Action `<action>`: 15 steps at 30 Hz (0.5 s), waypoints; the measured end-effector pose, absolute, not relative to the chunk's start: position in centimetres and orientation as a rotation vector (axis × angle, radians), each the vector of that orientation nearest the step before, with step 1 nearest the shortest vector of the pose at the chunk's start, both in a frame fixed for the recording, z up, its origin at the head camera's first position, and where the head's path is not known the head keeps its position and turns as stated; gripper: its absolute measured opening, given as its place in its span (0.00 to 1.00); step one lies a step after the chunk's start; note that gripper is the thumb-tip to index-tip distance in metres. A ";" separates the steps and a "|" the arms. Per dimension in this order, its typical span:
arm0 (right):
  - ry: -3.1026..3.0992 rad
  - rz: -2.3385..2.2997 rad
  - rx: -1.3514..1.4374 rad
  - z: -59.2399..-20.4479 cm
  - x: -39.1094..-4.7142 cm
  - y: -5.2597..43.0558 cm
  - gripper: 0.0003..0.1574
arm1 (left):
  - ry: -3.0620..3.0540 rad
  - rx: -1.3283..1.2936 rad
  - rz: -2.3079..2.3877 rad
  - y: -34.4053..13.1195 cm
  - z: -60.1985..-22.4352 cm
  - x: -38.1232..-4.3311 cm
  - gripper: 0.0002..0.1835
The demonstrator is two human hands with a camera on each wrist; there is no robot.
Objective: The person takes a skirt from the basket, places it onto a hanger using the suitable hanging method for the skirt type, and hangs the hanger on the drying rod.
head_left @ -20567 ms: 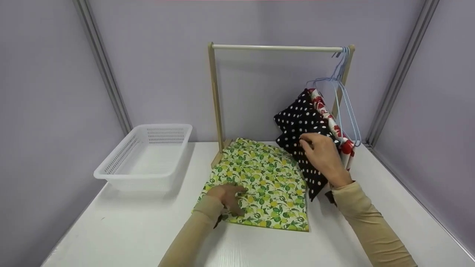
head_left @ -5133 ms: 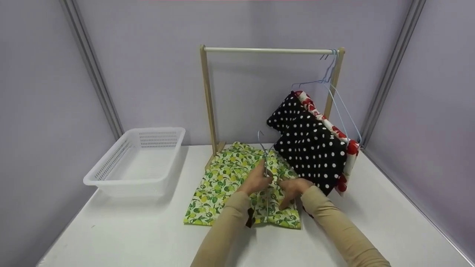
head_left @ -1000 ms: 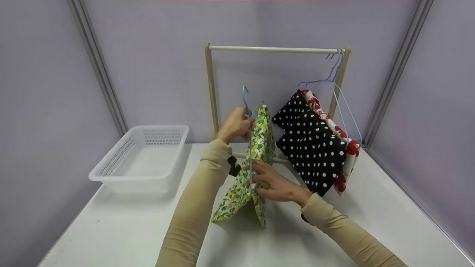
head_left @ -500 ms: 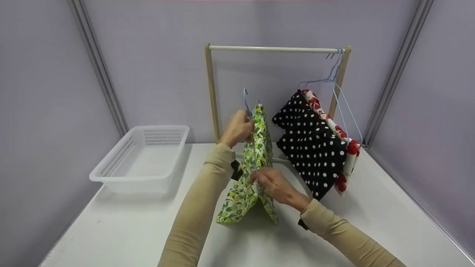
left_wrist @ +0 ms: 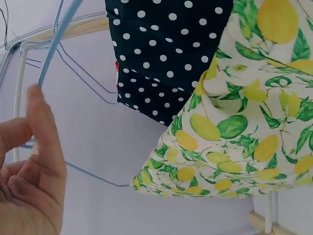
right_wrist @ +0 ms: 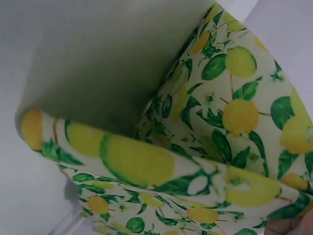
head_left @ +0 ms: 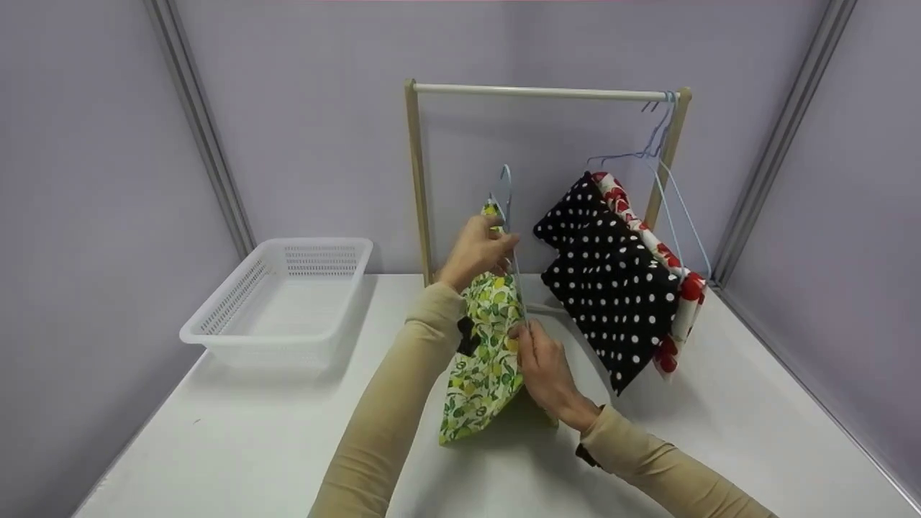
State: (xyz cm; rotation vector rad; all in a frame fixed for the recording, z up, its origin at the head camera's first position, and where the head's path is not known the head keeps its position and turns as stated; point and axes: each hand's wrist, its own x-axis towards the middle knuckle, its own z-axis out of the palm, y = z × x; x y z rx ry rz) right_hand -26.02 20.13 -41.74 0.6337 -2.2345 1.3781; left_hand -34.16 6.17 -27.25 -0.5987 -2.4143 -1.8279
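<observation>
A lemon-print cloth (head_left: 481, 374) hangs draped over a light-blue wire hanger (head_left: 508, 194), its lower edge close to the table. With curled fingers my left hand (head_left: 476, 253) holds the hanger just below its hook. At the hanger's near end, my right hand (head_left: 550, 370) grips the wire and the cloth together. The left wrist view has my left hand (left_wrist: 34, 171) beside the blue wire (left_wrist: 57, 36), the cloth (left_wrist: 220, 147) spreading to the right. Folds of cloth (right_wrist: 137, 161) fill most of the right wrist view, where only a bit of my right hand (right_wrist: 293, 226) shows.
A wooden-legged rack with a white rail (head_left: 532, 91) stands at the back. On its right end hang a black polka-dot cloth (head_left: 611, 288) and a red-flowered white cloth (head_left: 651, 241) on blue hangers. A white plastic basket (head_left: 270, 342) sits on the left of the white table (head_left: 266, 439).
The lemon cloth, flat on the table 20 seconds ago, now hangs over a lifted hanger. In the last second the hanger's hook and near end swung right, and my right hand went with it.
</observation>
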 end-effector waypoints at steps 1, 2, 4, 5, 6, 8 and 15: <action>-2.224 1.385 0.626 -41.7 -26.1 20.3 0.24 | -2.426 -0.605 -1.808 6.2 -27.3 -34.1 0.29; -2.217 1.391 0.619 -41.7 -26.2 20.4 0.24 | -2.437 -0.611 -1.787 6.1 -27.5 -34.1 0.29; -2.206 1.411 0.609 -41.6 -26.3 20.6 0.24 | -2.453 -0.620 -1.754 6.1 -27.8 -34.0 0.29; -2.202 1.418 0.605 -41.5 -26.4 20.8 0.24 | -2.460 -0.622 -1.735 6.0 -28.0 -34.0 0.28; -2.199 1.417 0.602 -41.4 -26.4 20.9 0.24 | -2.466 -0.625 -1.715 6.0 -28.2 -34.0 0.27; -2.192 1.413 0.594 -41.2 -26.5 21.1 0.24 | -2.473 -0.627 -1.678 5.8 -28.7 -34.1 0.26; -2.143 1.385 0.566 -40.0 -26.8 21.6 0.23 | -2.567 -0.596 -1.459 5.1 -32.0 -34.3 0.19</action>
